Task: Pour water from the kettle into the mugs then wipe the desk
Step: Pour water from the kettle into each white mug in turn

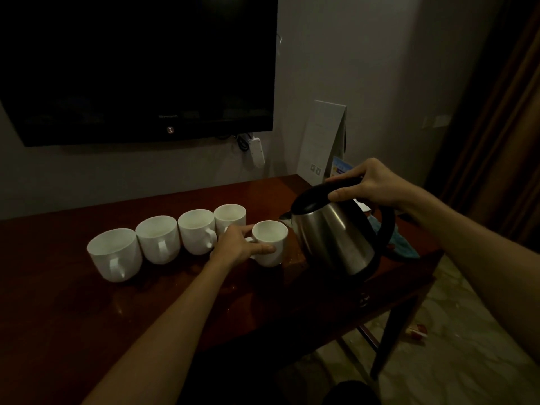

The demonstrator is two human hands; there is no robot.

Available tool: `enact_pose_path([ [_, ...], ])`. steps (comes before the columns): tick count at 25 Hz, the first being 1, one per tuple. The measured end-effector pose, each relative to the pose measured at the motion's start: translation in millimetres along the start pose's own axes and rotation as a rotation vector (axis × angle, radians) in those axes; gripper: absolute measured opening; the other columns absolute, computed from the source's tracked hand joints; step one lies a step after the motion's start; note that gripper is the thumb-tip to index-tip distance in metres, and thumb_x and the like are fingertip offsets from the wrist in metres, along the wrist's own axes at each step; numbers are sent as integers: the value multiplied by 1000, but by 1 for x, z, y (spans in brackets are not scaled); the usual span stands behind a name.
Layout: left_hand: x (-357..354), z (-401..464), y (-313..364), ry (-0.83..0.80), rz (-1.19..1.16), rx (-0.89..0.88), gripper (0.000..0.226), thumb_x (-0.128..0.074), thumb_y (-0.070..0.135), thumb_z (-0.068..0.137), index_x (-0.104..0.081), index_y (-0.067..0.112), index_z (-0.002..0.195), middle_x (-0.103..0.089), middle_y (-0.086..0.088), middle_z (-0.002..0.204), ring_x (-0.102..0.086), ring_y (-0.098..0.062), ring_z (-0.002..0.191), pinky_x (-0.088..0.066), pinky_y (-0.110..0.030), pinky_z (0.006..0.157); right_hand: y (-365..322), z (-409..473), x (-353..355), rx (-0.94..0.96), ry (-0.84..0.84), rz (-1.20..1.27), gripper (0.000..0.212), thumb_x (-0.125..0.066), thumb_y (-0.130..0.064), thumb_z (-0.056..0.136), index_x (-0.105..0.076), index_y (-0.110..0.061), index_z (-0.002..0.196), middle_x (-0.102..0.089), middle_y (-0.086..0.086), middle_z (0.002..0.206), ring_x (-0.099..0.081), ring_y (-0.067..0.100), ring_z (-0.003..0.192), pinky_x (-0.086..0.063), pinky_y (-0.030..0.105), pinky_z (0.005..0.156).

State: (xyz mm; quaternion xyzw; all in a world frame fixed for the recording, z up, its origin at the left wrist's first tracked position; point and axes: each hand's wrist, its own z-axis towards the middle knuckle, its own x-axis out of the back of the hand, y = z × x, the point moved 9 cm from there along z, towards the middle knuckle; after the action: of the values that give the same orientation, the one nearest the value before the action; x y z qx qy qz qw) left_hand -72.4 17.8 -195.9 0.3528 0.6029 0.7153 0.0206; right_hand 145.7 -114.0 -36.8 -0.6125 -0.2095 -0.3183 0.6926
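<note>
A: Pouring step, by the look of it. Right hand (369, 185) wrapped around the black handle of the kettle (333, 235), body tipped left, spout just above the rim of the nearest mug (269, 242).

B: Left hand (241, 244) clamped on that mug, fingers round its side, steadying it on the table (87, 317). No stream of water discernible in this dim light; cannot tell whether any has left the spout.

A: Four more mugs (163, 238) in a row to the left, touching or nearly so, handles turned toward the near edge. Hard to tell which hold water.

B: Next move, as a guess: more tilt at the wrist, spout kept over the mug's mouth, then off along the row. Small opening, so a slow pour called for.

A: Materials? Kettle of brushed steel, conical, wide at the base, with a black plastic lid and a looping handle. Smooth and likely heavy if full.

B: Mugs glazed white ceramic, rounded at the bottom, slick under wet fingers. Table of dark polished wood, glossy, with a few bright droplets near the mug.

A: Teal cloth (404, 247) lying crumpled behind the kettle at the far right of the table, soft and ready for the wiping. Not yet touched.

B: Dark screen (137, 65) on the far wall, of no concern here.
</note>
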Motion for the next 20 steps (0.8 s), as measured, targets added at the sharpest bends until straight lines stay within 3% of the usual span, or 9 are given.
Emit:
enact_pose_path([
  [8,0,0,-1,5,27,6,74,-89,33,69,-61,18,135,-64,-5,134,-53,-25,129,-43,-36,92,0,1,1,5,3,-21,28,-77,-17,82,-72,-18,110,-72,-15,67,-60,0,55,-45,11,50],
  [14,0,-1,1,1,16,0,71,-89,30,70,-61,17,135,-64,-5,134,-54,-23,126,-44,-36,91,5,2,1,-13,7,10,35,-79,-31,73,-76,-23,107,-72,1,70,-51,22,58,-41,21,49],
  [16,0,-3,4,6,24,-8,69,-88,29,72,-62,17,134,-64,-5,134,-54,-19,122,-43,-34,88,3,2,1,-4,6,0,29,-79,-25,78,-75,-23,107,-72,-3,68,-53,16,55,-42,17,48],
  [20,-1,-4,4,6,20,-1,70,-87,29,73,-59,15,136,-61,-7,138,-52,-26,129,-40,-33,87,1,1,0,-13,2,-3,29,-76,-15,83,-71,-15,111,-70,-14,62,-57,0,50,-42,10,46],
])
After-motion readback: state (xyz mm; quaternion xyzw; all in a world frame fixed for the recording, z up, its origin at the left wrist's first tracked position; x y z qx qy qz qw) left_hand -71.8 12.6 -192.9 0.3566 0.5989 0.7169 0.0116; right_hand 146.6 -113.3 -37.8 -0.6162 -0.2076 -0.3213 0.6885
